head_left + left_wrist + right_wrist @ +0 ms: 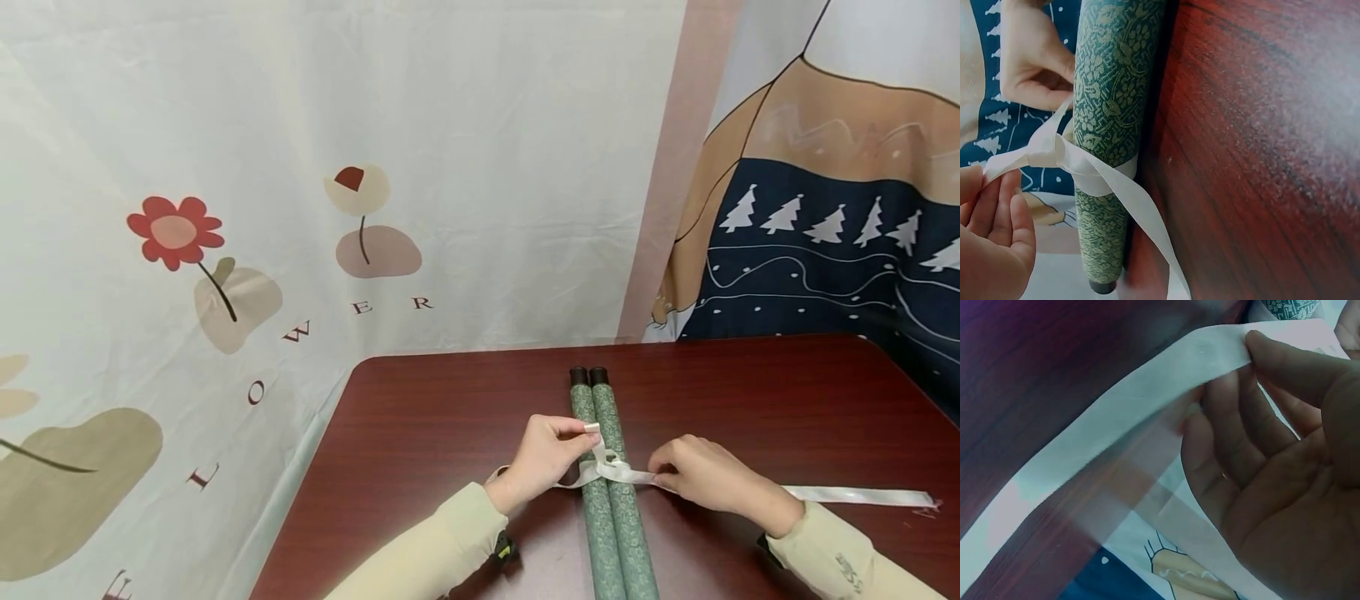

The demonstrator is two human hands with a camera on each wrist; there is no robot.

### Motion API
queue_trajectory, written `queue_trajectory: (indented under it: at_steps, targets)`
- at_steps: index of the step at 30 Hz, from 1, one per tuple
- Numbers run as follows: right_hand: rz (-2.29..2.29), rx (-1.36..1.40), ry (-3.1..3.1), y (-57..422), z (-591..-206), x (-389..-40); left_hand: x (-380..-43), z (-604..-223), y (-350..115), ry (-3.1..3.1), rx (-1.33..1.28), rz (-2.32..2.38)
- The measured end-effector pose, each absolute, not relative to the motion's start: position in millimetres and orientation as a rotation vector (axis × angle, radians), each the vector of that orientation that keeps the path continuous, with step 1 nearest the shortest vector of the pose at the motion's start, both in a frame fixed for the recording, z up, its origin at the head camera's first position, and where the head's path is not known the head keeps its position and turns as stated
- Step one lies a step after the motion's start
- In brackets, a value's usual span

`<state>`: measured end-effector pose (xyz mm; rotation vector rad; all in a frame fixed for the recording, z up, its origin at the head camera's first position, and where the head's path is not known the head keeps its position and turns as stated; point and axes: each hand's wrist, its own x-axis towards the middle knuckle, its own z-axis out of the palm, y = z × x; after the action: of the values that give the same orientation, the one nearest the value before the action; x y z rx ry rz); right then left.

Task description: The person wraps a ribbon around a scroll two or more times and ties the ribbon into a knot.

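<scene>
Two green patterned rolls [627, 521] with black end caps lie side by side on the table, pointing away from me. A white satin ribbon [862, 496] wraps round them both and crosses in a loose knot [1044, 152] on their top. Over the left roll, my left hand [549, 454] pinches a short raised end of the ribbon between thumb and fingers. To the right of the rolls, my right hand [708, 473] pinches the ribbon's other side, thumb on top of it in the right wrist view. From there a long tail trails rightward across the table.
The dark red wooden table [442, 408] has rounded far corners. Behind it hangs a pale curtain [487, 167] with printed flowers and letters, and on the right a navy and tan printed cloth [810, 275]. More ribbon shows beneath my left wrist.
</scene>
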<state>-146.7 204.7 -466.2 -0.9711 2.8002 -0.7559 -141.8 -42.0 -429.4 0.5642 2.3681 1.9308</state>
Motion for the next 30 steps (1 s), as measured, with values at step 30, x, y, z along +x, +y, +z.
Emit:
queue_trajectory:
  at_steps: [30]
  targets:
    - [-1.374, -0.306, 2.803, 188, -469, -147, -110, -457, -40, 2.863, 2.012, 0.312]
